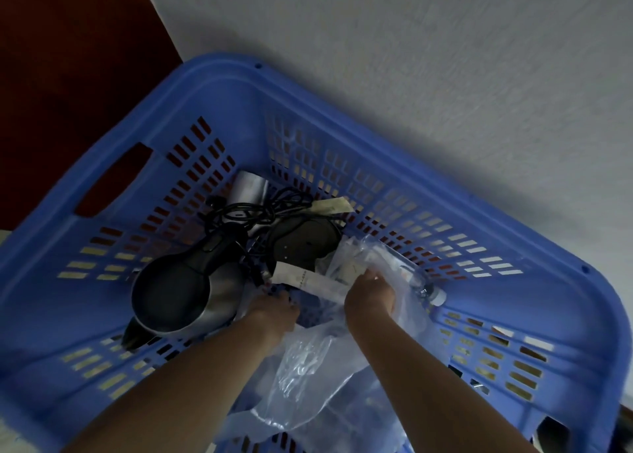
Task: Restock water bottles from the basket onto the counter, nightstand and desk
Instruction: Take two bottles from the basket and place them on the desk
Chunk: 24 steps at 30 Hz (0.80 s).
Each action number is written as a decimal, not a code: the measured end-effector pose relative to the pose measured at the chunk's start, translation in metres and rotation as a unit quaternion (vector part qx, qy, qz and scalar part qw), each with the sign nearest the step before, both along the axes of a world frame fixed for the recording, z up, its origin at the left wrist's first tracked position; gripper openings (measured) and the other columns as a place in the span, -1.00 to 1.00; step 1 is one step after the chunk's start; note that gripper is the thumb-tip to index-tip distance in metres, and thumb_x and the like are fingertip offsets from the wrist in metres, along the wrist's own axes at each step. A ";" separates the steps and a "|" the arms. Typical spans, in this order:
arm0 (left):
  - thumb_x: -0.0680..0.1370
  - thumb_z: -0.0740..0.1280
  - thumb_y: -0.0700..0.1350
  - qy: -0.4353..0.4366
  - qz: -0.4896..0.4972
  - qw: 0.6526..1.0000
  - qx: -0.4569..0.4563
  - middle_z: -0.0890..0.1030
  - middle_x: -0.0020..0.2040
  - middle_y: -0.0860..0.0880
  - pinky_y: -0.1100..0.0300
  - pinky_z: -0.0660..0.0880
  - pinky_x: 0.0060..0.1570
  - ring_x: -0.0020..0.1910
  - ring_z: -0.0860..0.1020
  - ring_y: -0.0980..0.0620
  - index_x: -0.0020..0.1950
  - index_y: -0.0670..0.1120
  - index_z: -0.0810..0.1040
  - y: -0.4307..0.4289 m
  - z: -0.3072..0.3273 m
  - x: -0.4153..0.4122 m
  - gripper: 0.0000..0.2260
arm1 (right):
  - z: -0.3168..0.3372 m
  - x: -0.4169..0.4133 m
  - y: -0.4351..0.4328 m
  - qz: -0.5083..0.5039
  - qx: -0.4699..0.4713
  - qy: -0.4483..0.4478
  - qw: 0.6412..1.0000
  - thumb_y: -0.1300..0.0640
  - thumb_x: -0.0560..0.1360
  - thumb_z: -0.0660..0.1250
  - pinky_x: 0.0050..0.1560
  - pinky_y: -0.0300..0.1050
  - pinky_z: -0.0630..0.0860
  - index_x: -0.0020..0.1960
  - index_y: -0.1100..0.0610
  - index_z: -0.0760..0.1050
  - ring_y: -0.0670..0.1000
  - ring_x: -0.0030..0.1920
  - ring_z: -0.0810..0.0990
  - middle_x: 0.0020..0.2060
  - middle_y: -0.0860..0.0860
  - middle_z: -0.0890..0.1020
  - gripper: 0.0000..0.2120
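Note:
A big blue slotted plastic basket [394, 164] fills the view. Both my hands reach down to its floor. My left hand [274, 310] is low beside the kettle, its fingers hidden against the basket floor. My right hand [371, 293] grips crinkled clear plastic wrap [308, 360]. A clear water bottle [423, 286] with a white cap lies on its side just right of my right hand, against the basket wall, partly under the plastic.
A steel electric kettle [185, 298] lies on its side at the left. Behind it are a black round base [301, 247], tangled black cable [253, 209] and paper sachets [330, 207]. A white wall rises behind the basket, with a dark red panel at the left.

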State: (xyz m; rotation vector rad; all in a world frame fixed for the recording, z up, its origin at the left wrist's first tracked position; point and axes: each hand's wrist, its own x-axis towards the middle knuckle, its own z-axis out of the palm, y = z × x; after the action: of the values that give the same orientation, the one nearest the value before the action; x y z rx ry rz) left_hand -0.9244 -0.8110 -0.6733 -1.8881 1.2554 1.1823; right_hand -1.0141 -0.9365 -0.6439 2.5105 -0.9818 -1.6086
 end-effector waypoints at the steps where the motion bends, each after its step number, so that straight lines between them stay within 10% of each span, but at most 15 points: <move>1: 0.69 0.05 -0.13 0.009 -0.005 1.000 -0.008 0.20 0.51 -0.27 -0.12 0.27 0.36 0.45 0.26 -0.28 0.56 -0.18 0.12 -0.001 0.004 0.001 -0.57 | 0.003 0.000 0.000 -0.012 0.002 -0.004 1.000 0.14 0.58 0.23 -0.15 -0.10 0.42 0.53 0.23 0.10 0.16 0.35 0.41 0.45 0.19 0.25 -0.41; 13: 0.56 0.30 0.05 0.034 -0.143 0.982 -0.118 0.48 0.29 -0.10 0.04 0.44 0.01 0.22 0.51 -0.14 0.43 -0.01 0.33 -0.015 0.092 0.032 -0.55 | 0.075 0.018 0.005 0.036 0.080 -0.107 0.990 0.17 0.63 0.14 0.27 0.02 0.40 0.41 0.16 0.38 0.14 0.34 0.46 0.33 0.12 0.48 -0.64; 24: 0.38 0.49 0.20 -0.044 -0.100 0.965 -0.237 0.58 0.12 -0.08 0.12 0.37 -0.19 0.09 0.58 -0.09 0.25 -0.12 0.42 -0.046 0.204 0.090 -0.40 | 0.191 0.069 -0.009 -0.016 0.059 -0.308 0.949 0.15 0.57 0.28 0.09 0.11 0.48 0.31 0.13 0.39 0.23 0.23 0.51 0.21 0.16 0.52 -0.68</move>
State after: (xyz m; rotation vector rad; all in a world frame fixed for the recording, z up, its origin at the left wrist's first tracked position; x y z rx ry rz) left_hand -0.8341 -0.8572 -0.4697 -2.0482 1.7473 0.7253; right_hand -0.9452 -0.9452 -0.4525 3.1780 -0.9754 -0.9029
